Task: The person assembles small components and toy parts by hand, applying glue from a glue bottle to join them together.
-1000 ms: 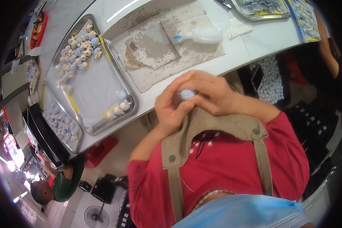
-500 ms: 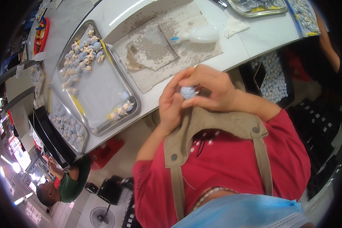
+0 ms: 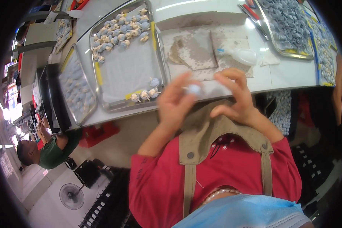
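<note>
My left hand (image 3: 175, 103), blurred by motion, pinches a small round light-blue and cream figurine (image 3: 195, 90) between thumb and fingers. Across from it my right hand (image 3: 236, 98) is open, with its thumb and fingers apart and nothing between them. Both hands are above the table's near edge, in front of my apron (image 3: 190, 142). Close to my left hand is a paper-lined metal tray (image 3: 127, 74). Several similar figurines (image 3: 121, 32) cluster at its far end. A few more figurines (image 3: 144, 95) sit at its near right corner.
A stained cardboard sheet (image 3: 231, 71) bears a white squeeze bottle (image 3: 245, 57) with a blue tip. Right of it, a metal tray (image 3: 311, 56) holds many blue pieces. Tweezers (image 3: 260, 28) lie beside that tray. At left stands another filled tray (image 3: 78, 91); a person in green (image 3: 57, 152) sits beyond.
My hands have moved apart: the right has let go of the figurine, and the left holds it toward the left. The whole view has shifted, bringing the right-hand tray more fully into sight.
</note>
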{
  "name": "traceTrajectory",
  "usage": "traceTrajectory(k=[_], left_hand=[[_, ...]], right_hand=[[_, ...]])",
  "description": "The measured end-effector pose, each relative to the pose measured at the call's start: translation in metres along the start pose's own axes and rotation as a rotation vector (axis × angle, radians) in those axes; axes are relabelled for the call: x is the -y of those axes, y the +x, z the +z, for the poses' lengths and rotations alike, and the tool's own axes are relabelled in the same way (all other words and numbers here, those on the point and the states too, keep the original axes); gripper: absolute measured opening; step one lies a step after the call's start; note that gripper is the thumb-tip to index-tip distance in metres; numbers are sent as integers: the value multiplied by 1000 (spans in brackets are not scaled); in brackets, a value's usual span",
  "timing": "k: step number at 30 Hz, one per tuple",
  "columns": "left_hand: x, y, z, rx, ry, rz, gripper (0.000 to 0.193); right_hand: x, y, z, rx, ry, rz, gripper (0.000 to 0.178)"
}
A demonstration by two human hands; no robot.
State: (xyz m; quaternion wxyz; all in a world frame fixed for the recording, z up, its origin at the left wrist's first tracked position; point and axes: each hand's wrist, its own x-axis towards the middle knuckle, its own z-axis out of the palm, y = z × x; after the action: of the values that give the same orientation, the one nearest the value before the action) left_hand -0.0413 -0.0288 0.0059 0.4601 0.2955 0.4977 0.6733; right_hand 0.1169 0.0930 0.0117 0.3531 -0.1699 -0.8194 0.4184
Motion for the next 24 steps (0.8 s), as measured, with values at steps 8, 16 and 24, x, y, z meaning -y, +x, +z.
traceTrajectory(k=[8, 16, 24], left_hand=[[-37, 8, -149, -611, 1245, 147, 19], [-72, 78, -196, -628, 1518, 347, 20], [-72, 89, -183, -598, 1165, 194, 31]], right_hand=[[-14, 1, -15, 17, -37, 69, 39], [-36, 6, -34, -190, -103, 102, 3], [-59, 23, -45, -260, -388, 227, 19]])
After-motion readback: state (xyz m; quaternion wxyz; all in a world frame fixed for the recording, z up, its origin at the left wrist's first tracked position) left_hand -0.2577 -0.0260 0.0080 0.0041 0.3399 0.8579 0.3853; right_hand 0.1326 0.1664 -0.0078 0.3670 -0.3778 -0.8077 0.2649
